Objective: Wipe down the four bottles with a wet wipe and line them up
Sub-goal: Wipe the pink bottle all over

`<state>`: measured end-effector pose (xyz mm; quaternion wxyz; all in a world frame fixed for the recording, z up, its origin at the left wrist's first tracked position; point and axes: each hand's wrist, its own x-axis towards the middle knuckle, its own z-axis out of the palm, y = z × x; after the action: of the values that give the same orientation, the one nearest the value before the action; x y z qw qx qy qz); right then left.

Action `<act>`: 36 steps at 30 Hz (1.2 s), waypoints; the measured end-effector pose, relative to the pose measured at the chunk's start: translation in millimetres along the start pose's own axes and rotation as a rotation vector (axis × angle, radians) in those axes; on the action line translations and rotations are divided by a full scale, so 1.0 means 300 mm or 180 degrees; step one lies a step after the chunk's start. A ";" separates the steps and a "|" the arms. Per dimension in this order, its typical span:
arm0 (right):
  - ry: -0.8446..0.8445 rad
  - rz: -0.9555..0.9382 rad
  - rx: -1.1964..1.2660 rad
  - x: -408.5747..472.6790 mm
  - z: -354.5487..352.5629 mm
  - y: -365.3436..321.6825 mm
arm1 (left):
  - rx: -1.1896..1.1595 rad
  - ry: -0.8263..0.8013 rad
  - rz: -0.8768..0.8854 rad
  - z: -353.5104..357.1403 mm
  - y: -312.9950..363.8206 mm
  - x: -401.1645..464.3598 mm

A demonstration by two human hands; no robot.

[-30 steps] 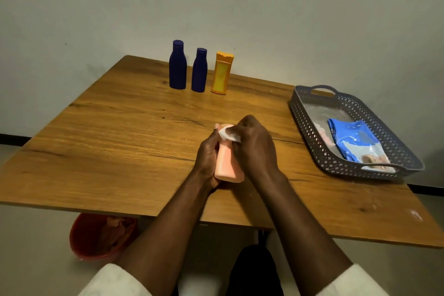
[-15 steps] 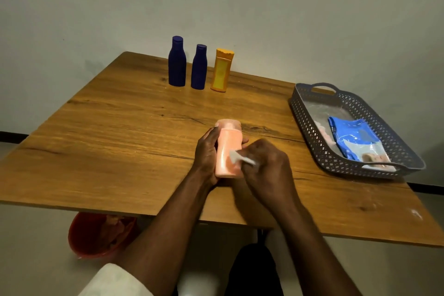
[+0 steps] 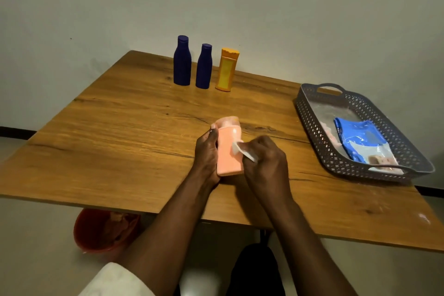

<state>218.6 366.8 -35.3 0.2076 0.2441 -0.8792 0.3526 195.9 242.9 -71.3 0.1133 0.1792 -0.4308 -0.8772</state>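
My left hand (image 3: 206, 151) grips the peach bottle (image 3: 229, 149) upright, mid-table (image 3: 120, 142). My right hand (image 3: 266, 163) pinches the wet wipe (image 3: 242, 152) against its side. Two blue bottles (image 3: 182, 61) and the yellow bottle (image 3: 227, 71) stand lined up at the far edge.

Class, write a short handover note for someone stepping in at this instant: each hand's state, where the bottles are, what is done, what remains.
Left hand grips the peach plastic bottle, upright near the wooden table's front edge.
Right hand pinches the white wet wipe against the bottle's side.
Two dark blue bottles and the yellow-orange bottle stand in a row at the far edge.
Left: finish wiping, then add the peach bottle to the row, probably beside the yellow-orange one.
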 end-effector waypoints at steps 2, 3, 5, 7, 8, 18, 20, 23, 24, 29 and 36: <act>0.0040 0.0115 0.0356 -0.055 -0.026 -0.014 | 0.0140 0.0081 0.0197 -0.001 0.003 0.005; 0.0027 0.0184 0.0500 -0.074 -0.037 -0.021 | 0.0339 0.0099 0.0346 0.002 0.001 0.004; 0.0013 0.0306 0.0667 -0.095 -0.052 -0.034 | 0.0768 0.0171 0.0650 0.008 -0.005 0.003; 0.0029 0.0383 0.0645 -0.103 -0.053 -0.038 | 0.1022 0.0117 0.0858 0.014 -0.017 0.002; 0.0032 0.0390 0.0597 -0.101 -0.051 -0.038 | 0.1067 0.0078 0.0902 0.016 -0.022 0.003; 0.0243 0.0238 0.0255 0.152 -0.061 -0.054 | 0.0507 -0.0565 0.0383 0.010 -0.019 -0.011; 0.0129 0.0257 0.0171 0.148 -0.029 -0.061 | 0.0299 -0.0602 0.0356 0.003 -0.019 -0.014; 0.0157 0.0215 0.0337 0.077 -0.001 -0.070 | -0.0159 -0.0475 0.0097 -0.005 -0.009 -0.006; 0.0160 0.0202 0.0430 0.045 0.003 -0.071 | -0.0255 -0.0431 -0.0044 -0.008 -0.007 -0.002; 0.0133 0.0067 0.0822 -0.090 -0.018 -0.077 | -0.0002 -0.0061 0.0042 -0.012 -0.015 0.030; 0.0230 -0.0081 0.0283 -0.099 -0.001 -0.106 | 0.0226 -0.0144 0.0587 0.001 -0.020 0.011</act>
<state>260.6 355.2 -34.5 0.2327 0.2513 -0.8514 0.3972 192.6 245.5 -76.7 0.1773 0.1230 -0.4787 -0.8510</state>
